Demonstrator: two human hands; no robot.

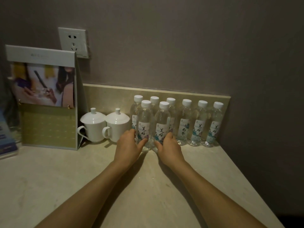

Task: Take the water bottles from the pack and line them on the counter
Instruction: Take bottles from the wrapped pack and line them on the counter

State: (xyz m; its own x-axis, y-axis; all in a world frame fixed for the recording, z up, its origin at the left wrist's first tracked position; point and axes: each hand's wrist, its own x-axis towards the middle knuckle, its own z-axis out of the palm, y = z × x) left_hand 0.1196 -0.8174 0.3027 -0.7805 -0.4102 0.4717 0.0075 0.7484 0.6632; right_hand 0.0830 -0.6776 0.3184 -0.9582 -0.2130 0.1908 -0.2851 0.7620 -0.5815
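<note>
Several clear water bottles with white caps stand upright on the beige counter (pixel 82 175) by the back wall. Three (pixel 199 124) form a row at the right. A cluster stands left of them, with two front bottles ahead of the others. My left hand (pixel 128 145) wraps the lower part of the front left bottle (pixel 144 122). The lower part of the front right bottle (pixel 162 124) is gripped by my right hand (pixel 169 147). No pack wrapping is visible.
Two white lidded cups (pixel 105 127) stand just left of the bottles. A standing card display (pixel 46 99) and blue leaflets (pixel 6 140) sit at the far left. A wall socket (pixel 74 41) is above. The counter's right edge (pixel 256 186) runs diagonally.
</note>
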